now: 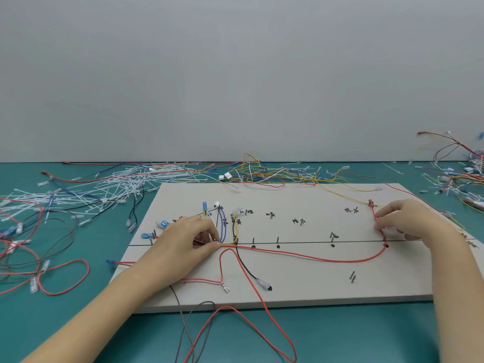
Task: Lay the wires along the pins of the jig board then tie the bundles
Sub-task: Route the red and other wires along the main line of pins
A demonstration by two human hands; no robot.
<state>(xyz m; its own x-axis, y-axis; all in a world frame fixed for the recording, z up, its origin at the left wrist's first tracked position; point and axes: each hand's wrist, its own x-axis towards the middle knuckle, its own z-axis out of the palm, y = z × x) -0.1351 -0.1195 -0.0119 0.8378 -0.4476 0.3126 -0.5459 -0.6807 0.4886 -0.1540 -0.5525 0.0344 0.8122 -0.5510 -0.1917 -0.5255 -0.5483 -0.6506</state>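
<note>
L→R: tie pile [110, 187] on table [78, 323]. Your 2 hands on 1 board [301, 284]: left hand [183, 241] pinches wire bundle [227, 244] by pins; red wire [314, 258] sags across; right hand [403, 220] pinches its upper end. Loose wires [455, 176] far right.

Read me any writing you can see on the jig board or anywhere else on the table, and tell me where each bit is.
Handwritten black marks on the jig board, all too small and blurred to read:
One pair of marks by the pin at upper right.
One pair mid-board.
One pair left of that.
One pair by the yellow wire, near its top end.
More along the right edge.
No print shows on the wires or the cable ties.
</note>
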